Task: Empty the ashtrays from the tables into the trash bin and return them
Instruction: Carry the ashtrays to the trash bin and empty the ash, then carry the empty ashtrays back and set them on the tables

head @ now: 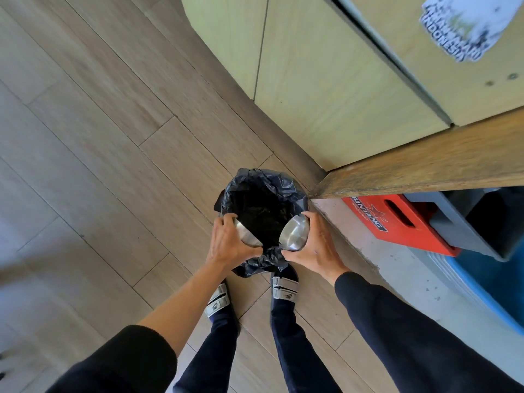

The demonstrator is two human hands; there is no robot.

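Observation:
A trash bin lined with a black bag [295,191] stands on the floor just in front of my feet. My left hand [226,245] grips a round steel ashtray [249,236], tipped on its side over the bin's left rim. My right hand [314,245] holds a second steel ashtray [293,234], tilted inward over the right rim with its underside facing me. Both ashtrays face the dark mouth of the bag. Whatever lies inside the bag is lost in shadow.
A pale wooden counter front [326,95] rises beyond the bin, with a brown wooden edge [425,163] to the right. Below it sit a red crate [397,222], a grey box [453,222] and a blue tub [487,282]. Wood-look floor [99,137] stretches left.

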